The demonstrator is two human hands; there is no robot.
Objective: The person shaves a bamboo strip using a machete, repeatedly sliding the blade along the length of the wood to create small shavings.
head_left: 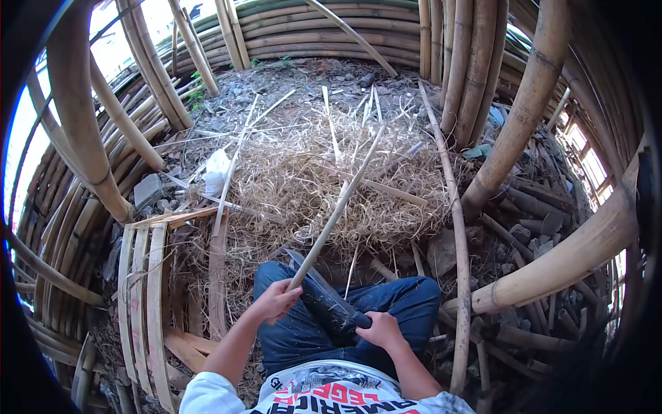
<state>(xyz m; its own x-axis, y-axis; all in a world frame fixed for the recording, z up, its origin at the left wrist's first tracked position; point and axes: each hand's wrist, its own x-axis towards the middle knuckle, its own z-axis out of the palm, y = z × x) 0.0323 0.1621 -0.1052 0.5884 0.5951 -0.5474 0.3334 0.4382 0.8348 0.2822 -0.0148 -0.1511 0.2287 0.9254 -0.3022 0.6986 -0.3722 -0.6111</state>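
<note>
My left hand [277,302] is wrapped round the lower end of a long, thin bamboo strip [339,207], which slants up and to the right over the shavings. My right hand [380,330] grips the dark handle of a large knife [324,288]. The blade points up and to the left, above my crossed legs in blue jeans [407,297], and passes close to the strip near my left hand. Whether blade and strip touch, I cannot tell.
A heap of curly shavings [296,179] lies in front of my legs, with loose strips on it. At the left stands a slatted wooden crate [140,297]. A long pole [456,241] lies to the right. Thick bamboo posts [520,117] rise on both sides, with rubble around.
</note>
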